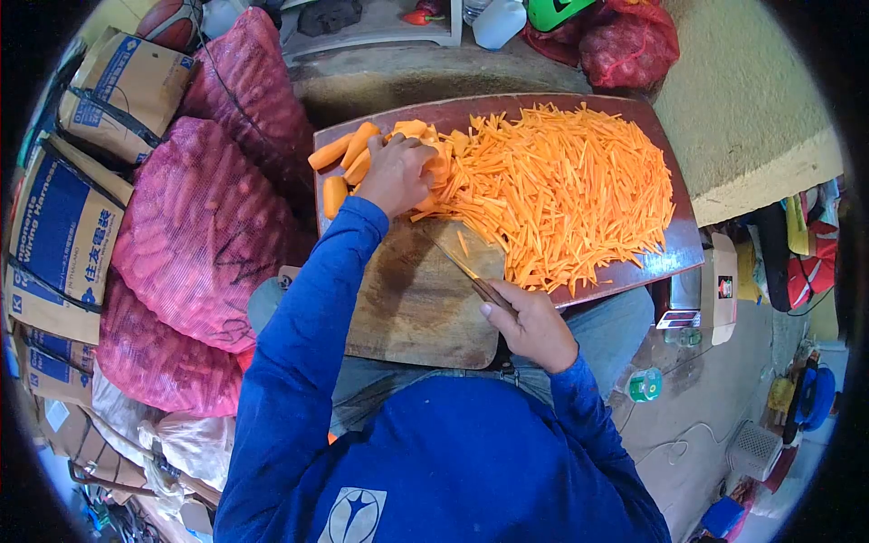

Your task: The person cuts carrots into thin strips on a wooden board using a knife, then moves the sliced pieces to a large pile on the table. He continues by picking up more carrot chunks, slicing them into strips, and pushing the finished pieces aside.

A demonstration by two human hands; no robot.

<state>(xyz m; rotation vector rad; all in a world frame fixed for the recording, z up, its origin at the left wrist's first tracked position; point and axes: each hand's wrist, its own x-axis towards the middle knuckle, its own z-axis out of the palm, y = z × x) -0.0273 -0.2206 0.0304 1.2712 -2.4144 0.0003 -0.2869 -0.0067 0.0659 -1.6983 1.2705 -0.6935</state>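
My right hand (pixel 534 328) is closed round the handle of a knife (pixel 466 270), whose blade points up and left over the wooden cutting board (pixel 407 312). At the left part of the red-brown tabletop (pixel 681 242), my left hand (pixel 398 174) reaches onto peeled carrot pieces (pixel 425 136); its fingertips are partly hidden among them, so its grip cannot be made out. Whole peeled carrots (pixel 335 195) lie beside that hand. A large heap of carrot strips (pixel 579 190) covers the tabletop's middle and right. A few strips rest on the board's upper edge.
Pink mesh sacks (pixel 195 231) and cardboard boxes (pixel 63 235) stand at the left. Red mesh bags (pixel 629 45) lie at the upper right beside a concrete wall (pixel 751 109). A green-labelled container (pixel 644 385) is on the floor at the right.
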